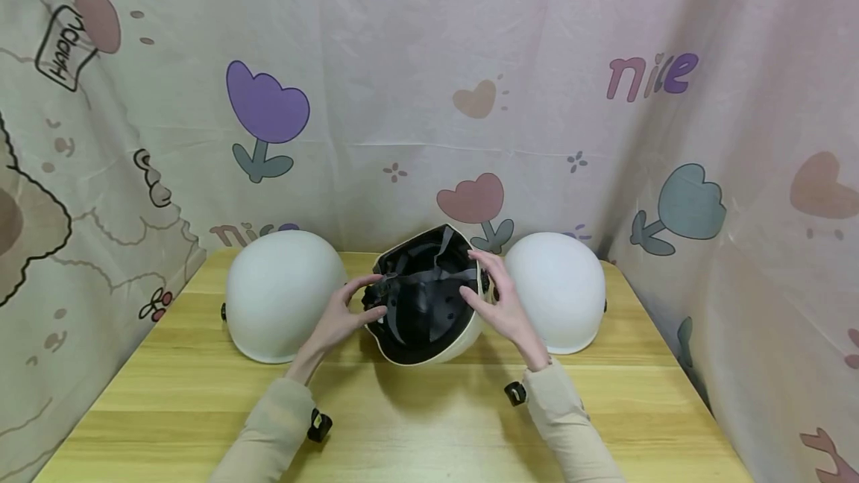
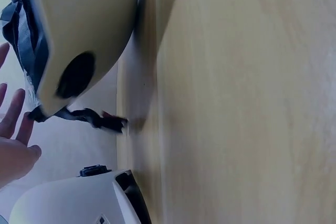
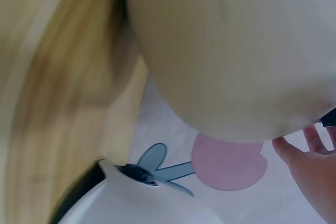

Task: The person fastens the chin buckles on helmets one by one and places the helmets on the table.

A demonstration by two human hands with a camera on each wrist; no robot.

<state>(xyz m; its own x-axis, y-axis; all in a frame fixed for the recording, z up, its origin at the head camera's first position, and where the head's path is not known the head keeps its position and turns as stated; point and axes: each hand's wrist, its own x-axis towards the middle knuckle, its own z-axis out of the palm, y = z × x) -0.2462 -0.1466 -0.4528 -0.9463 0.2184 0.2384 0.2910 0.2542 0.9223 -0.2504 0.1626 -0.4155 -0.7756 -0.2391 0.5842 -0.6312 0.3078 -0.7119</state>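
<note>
Middle helmet: the cream, rounded hard-shell helmet with a black padded lining (image 1: 423, 311) lies between your two hands, tilted, its opening turned toward you; whether it touches the table or hangs just above it, you cannot tell.
Left hand: your left hand (image 1: 344, 313) is at the helmet's left rim, fingers spread and thumb apart from them, not curled round the edge.
Right hand: your right hand (image 1: 503, 302) straddles the right rim, thumb and fingers apart; whether they grip it, you cannot tell.
Outer helmets: the smooth white domed helmet (image 1: 285, 297) beyond your left hand and the matching white domed helmet (image 1: 555, 293) beyond your right both sit dome up.
Progress: judging by that pair, two look settled, and the middle one looks unfinished, not yet dome up.
Side room: tight; each white helmet is just beside the hand nearest it.
Back edge: the pale patterned fabric backdrop (image 1: 389, 95) rises close behind the table, beyond your fingertips.
Front room: bare wood on the pale wooden table (image 1: 416, 438) lies between your forearms, the easiest room to use.
Strap: a dangling black webbing strap (image 2: 92, 117) near your left fingers could snag.
</note>
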